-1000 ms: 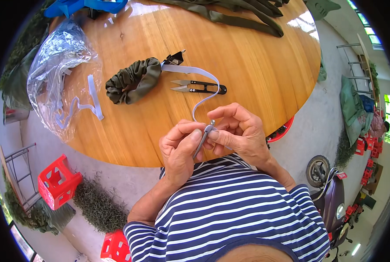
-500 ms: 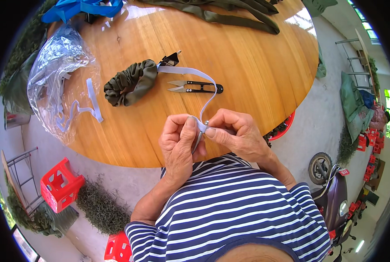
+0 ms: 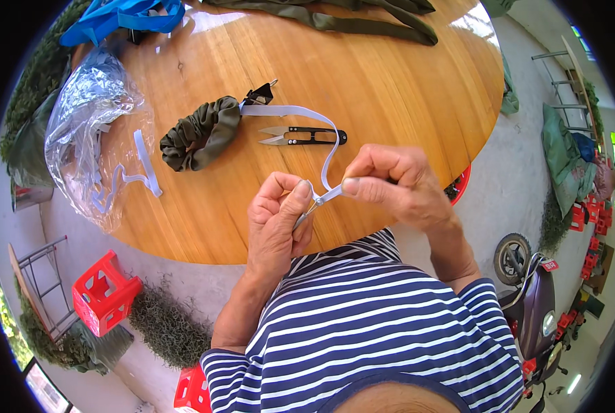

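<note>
My left hand [image 3: 277, 224] is closed, thumb against fingers, on a slim silver metal tool [image 3: 303, 217] whose kind I cannot make out. A white elastic band [image 3: 331, 165] passes through or round its tip. With thumb and forefinger my right hand [image 3: 402, 189] pinches the band's end, stretched out to the right. From there the band loops back over the table to a gathered dark green fabric ring [image 3: 202, 133]. A black clip [image 3: 259, 95] lies at the ring's upper right. Black-handled thread snips [image 3: 304, 135] lie under the band's curve, blades to the left.
On the round wooden table [image 3: 404, 96], a clear plastic bag [image 3: 87, 110] and a loose piece of white elastic [image 3: 145, 162] lie left. Dark green fabric strips [image 3: 362, 27] and a blue bag [image 3: 125, 15] lie at the far side. A red stool [image 3: 104, 292] stands lower left.
My right hand has moved away to the right and slightly up, drawing the elastic's end out from the metal tool. My left hand keeps its grip nearly in place.
</note>
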{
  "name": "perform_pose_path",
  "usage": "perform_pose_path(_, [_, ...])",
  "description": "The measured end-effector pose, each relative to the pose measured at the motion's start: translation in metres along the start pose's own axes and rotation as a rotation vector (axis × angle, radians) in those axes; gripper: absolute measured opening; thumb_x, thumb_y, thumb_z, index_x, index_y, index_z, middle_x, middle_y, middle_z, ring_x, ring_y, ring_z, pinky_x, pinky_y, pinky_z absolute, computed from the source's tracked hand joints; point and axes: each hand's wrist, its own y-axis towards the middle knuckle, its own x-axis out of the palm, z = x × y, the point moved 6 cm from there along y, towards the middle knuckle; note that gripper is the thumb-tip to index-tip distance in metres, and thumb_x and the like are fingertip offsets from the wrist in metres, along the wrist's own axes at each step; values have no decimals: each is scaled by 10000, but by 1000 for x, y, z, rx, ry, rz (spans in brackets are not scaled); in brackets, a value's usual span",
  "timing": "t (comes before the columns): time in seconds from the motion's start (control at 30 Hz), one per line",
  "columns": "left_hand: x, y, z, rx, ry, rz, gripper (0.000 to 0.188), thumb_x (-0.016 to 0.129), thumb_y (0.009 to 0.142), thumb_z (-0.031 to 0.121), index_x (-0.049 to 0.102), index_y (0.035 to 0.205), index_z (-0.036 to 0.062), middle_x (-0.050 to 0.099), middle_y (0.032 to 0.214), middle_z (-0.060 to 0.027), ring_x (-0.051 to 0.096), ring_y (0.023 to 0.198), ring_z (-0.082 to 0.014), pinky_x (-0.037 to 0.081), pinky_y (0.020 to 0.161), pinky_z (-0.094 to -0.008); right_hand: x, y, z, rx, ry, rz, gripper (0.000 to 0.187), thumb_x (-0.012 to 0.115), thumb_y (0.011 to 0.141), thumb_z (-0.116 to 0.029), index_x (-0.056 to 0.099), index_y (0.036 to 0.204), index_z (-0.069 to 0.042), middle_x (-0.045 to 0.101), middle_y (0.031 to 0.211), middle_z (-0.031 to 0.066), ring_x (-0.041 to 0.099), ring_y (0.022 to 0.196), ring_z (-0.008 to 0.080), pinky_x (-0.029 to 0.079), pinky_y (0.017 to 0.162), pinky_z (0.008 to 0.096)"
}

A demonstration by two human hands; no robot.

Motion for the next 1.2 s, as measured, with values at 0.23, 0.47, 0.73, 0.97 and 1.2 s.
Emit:
perform_pose_path(0.23, [0,-12,5,97,111,1,156,518,891,181,449,830,55,403,497,28,293,328,-49,223,295,-190,-6,1,-6,19,-24,-77,89,609,790,-77,582,762,2,517,639,-28,406,550,7,291,480,179])
perform_pose_path(0.47, [5,-10,25,301,297,80,154,508,900,190,469,878,42,497,632,-4,449,481,-40,329,409,-165,24,1,23,66,128,-88,259,640,775,-89,546,1008,-25,518,719,-18,429,595,22,329,491,190])
perform_pose_path(0.73, [-11,-7,23,426,346,305,120,577,852,90,564,802,-18,497,760,-12,487,636,-51,401,561,-186,40,11,37,13,-13,37,262,671,782,-192,581,938,-2,526,719,-6,464,653,46,388,552,214])
perform_pose_path(0.97, [-8,-11,36,586,610,331,115,601,822,72,573,766,-24,495,772,-33,480,645,-80,394,572,-204,47,18,44,32,144,-29,175,636,803,-160,584,841,4,487,629,2,433,593,56,362,514,237])
perform_pose_path(1.2, [-11,-6,40,677,494,317,108,574,832,56,530,760,-12,472,785,-39,443,692,-85,371,586,-202,57,19,27,-143,-87,-118,138,574,846,-113,530,875,14,557,692,56,534,620,89,437,549,241])
